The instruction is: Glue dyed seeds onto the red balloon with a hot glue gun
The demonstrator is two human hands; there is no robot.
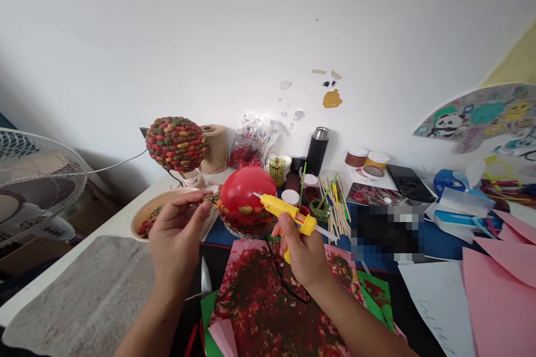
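Note:
My right hand [299, 245] is wrapped round a yellow hot glue gun [293, 213], its nozzle pointing left close to the red balloon [247, 187]. A white glue stick [326, 233] pokes out of the gun's back. Small painted pieces in orange, brown and green [245, 210] cover the lower part of the balloon. Left of it, my left hand [180, 228] pinches a small greenish-brown piece [212, 198] between thumb and forefinger; I cannot tell whether that piece touches the balloon. What supports the balloon is mostly hidden.
Behind my left hand stand a ball covered in coloured pieces [176, 144], a bowl [140, 215] and twine [214, 148]. Paint jars [320, 212], wooden sticks [341, 206] and a black flask [318, 150] are at the back. A paint-stained sheet [268, 301] lies in front; a fan [33, 184] is left.

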